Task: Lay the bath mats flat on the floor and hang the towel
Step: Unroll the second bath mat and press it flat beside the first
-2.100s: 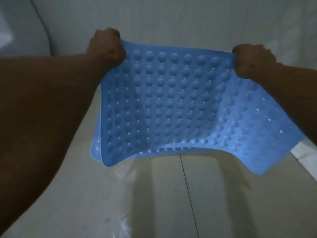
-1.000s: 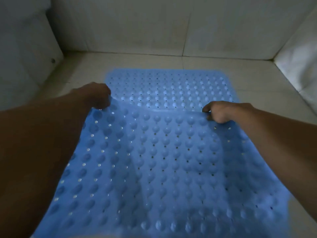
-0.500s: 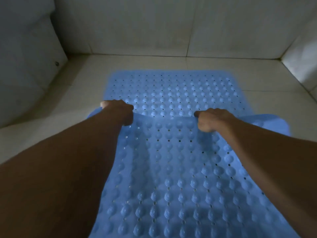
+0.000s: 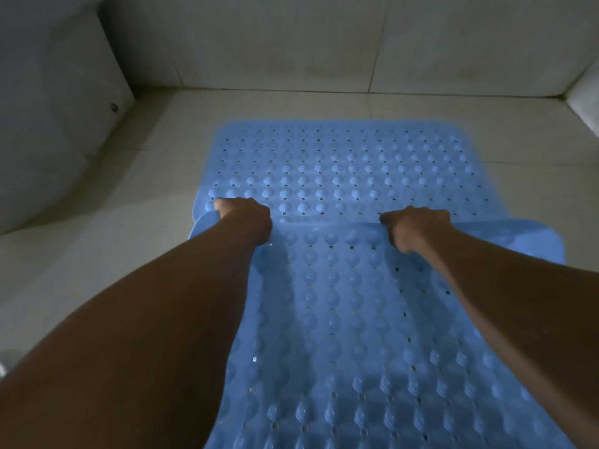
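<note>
A blue rubber bath mat point(image 4: 340, 166) with rows of bumps and small holes lies flat on the tiled floor at the far end. A second blue bath mat point(image 4: 340, 319) of the same kind runs from my body forward, its far edge raised and overlapping the first mat's near edge. My left hand point(image 4: 244, 218) grips that raised edge near its left corner. My right hand point(image 4: 413, 226) grips the same edge further right. Both fists are closed on the mat. No towel is in view.
Pale floor tiles point(image 4: 136, 202) surround the mats. A tiled wall point(image 4: 291, 43) stands close behind the far mat. A white curved fixture point(image 4: 48, 124) rises at the left, and a white ledge point(image 4: 583, 105) at the right.
The held mat came down from chest height to the floor. In the last half second my hands barely moved; they stay at the overlap with the far mat.
</note>
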`<state>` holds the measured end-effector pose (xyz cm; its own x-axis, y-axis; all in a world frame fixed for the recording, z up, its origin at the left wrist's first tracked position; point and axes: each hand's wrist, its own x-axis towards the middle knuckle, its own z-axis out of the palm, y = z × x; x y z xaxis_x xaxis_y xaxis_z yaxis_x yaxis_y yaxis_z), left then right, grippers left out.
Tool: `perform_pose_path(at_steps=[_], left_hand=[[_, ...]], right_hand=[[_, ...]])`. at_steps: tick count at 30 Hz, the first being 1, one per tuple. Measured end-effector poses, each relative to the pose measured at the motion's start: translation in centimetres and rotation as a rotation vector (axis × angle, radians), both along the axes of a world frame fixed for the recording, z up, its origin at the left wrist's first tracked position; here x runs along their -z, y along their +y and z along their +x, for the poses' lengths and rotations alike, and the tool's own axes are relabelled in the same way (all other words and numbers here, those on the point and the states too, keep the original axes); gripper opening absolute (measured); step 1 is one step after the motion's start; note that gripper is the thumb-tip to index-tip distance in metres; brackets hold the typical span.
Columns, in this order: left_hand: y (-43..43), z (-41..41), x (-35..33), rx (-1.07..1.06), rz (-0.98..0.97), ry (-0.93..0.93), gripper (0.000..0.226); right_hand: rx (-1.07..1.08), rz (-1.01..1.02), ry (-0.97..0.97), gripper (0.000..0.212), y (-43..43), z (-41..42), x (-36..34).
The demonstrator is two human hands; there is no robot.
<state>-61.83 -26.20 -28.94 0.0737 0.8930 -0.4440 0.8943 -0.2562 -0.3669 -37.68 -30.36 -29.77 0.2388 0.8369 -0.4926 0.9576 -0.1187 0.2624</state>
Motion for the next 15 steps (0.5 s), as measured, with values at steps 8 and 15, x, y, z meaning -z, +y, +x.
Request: perform_pose_path(at_steps=[8, 15], left_hand=[[0.7, -0.4, 3.0, -0.054, 0.08, 0.158, 0.039], [1.5, -2.0, 6.0, -0.178, -0.024, 0.013, 0.048]], right_hand=[[0.025, 0.014, -0.084, 0.041, 0.9, -0.9, 3.0], [0.059, -0.032, 0.017, 0.046, 0.4, -1.5, 3.5]])
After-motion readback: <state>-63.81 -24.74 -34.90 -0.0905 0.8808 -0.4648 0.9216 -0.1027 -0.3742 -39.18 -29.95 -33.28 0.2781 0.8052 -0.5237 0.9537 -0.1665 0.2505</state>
